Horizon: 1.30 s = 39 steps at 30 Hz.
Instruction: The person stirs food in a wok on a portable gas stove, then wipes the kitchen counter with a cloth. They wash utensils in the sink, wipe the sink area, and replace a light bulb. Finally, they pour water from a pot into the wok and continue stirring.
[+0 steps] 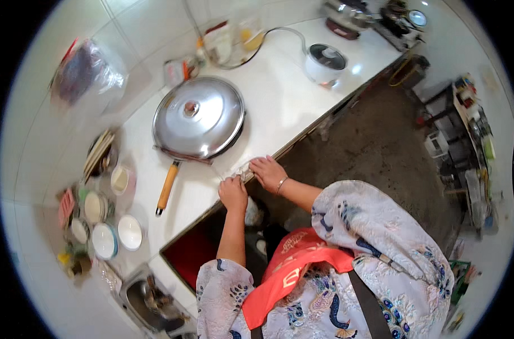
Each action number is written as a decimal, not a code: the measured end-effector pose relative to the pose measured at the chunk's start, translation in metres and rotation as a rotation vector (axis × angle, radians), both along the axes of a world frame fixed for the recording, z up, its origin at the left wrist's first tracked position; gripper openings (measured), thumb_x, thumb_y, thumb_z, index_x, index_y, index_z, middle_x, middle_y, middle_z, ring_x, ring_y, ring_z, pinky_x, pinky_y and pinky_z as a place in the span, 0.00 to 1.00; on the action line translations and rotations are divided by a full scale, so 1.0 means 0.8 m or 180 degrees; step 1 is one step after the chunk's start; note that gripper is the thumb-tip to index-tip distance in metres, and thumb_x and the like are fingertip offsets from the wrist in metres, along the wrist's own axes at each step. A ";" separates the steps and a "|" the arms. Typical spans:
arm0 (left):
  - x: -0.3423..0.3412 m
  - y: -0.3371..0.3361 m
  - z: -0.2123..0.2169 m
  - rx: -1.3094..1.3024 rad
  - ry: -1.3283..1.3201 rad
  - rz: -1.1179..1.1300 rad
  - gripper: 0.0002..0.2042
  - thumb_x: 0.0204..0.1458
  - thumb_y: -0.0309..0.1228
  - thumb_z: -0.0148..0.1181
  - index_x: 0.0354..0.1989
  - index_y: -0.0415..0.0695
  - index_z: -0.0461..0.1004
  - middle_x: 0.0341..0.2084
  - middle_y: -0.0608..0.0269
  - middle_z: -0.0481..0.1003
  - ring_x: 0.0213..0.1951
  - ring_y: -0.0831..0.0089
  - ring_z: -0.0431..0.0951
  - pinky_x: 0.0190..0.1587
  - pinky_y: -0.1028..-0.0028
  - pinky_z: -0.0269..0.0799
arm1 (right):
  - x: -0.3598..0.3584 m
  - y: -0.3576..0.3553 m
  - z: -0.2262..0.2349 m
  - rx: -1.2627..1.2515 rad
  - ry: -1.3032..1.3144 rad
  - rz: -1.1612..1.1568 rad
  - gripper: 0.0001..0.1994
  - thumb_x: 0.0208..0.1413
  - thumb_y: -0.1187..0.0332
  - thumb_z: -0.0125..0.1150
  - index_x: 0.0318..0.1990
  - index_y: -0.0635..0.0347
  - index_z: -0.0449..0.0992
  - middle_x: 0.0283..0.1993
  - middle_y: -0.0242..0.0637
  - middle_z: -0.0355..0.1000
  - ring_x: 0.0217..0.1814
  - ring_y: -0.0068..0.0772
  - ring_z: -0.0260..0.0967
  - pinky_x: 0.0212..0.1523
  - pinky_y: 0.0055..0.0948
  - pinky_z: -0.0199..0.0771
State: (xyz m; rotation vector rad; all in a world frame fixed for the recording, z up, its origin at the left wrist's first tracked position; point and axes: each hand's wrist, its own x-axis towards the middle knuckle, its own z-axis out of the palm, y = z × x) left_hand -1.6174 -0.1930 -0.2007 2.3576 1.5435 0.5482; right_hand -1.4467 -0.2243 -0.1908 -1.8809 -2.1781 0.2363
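Pan lid (203, 121) beyond left hand (233, 195) and right hand (268, 172), bowls (130, 233) leftward, grip pinched on cloth (244, 171)

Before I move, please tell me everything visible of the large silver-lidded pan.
The round, dark pan rests on the white counter under a domed, shiny metal lid with a brown knob. Its brown, wooden-looking handle ends dark and points down-left in the picture. Contents are hidden. Neither left hand nor right hand touches it.
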 end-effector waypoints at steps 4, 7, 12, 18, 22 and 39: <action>0.118 0.016 0.021 0.0039 0.0030 -0.0296 0.10 0.44 0.31 0.61 0.37 0.49 0.78 0.36 0.63 0.73 0.42 0.60 0.70 0.42 0.60 0.65 | 0.098 -0.003 0.008 -0.0021 -0.0410 -0.0438 0.19 0.55 0.64 0.52 0.54 0.58 0.66 0.59 0.36 0.62 0.63 0.39 0.54 0.64 0.43 0.50; 0.161 0.014 0.023 -0.0021 0.0214 -0.0577 0.13 0.44 0.31 0.61 0.41 0.49 0.76 0.38 0.61 0.72 0.44 0.59 0.69 0.42 0.59 0.65 | 0.137 0.007 0.033 -0.0857 -0.0317 -0.0744 0.20 0.60 0.62 0.45 0.59 0.54 0.63 0.64 0.34 0.57 0.69 0.41 0.47 0.68 0.44 0.41; 0.250 0.030 0.033 0.0041 0.0478 -0.0957 0.19 0.43 0.32 0.60 0.47 0.47 0.72 0.44 0.60 0.69 0.48 0.58 0.67 0.45 0.58 0.65 | 0.227 0.024 0.032 -0.0930 -0.0019 -0.0991 0.19 0.60 0.62 0.47 0.59 0.50 0.63 0.66 0.30 0.55 0.70 0.43 0.46 0.68 0.45 0.40; 0.363 0.114 0.027 -0.0382 0.0543 -0.0693 0.10 0.44 0.35 0.59 0.32 0.44 0.78 0.32 0.55 0.76 0.37 0.55 0.75 0.40 0.59 0.71 | 0.360 0.070 0.024 -0.1170 -0.0124 -0.0027 0.25 0.58 0.59 0.50 0.64 0.45 0.57 0.69 0.29 0.49 0.72 0.45 0.40 0.69 0.48 0.38; 0.383 0.182 0.068 -0.1114 0.0161 -0.0081 0.14 0.48 0.39 0.59 0.39 0.44 0.78 0.36 0.51 0.77 0.40 0.56 0.77 0.42 0.61 0.72 | 0.406 0.072 0.017 -0.0898 0.0195 0.0462 0.25 0.55 0.61 0.54 0.62 0.45 0.61 0.66 0.38 0.54 0.68 0.47 0.47 0.65 0.48 0.47; 0.369 0.363 0.189 0.0450 -0.1684 0.1124 0.16 0.49 0.40 0.60 0.27 0.36 0.77 0.20 0.53 0.76 0.25 0.62 0.75 0.31 0.65 0.69 | 0.432 0.183 0.035 -0.0507 0.0574 0.0586 0.19 0.44 0.65 0.62 0.47 0.52 0.73 0.43 0.40 0.70 0.48 0.45 0.67 0.47 0.42 0.70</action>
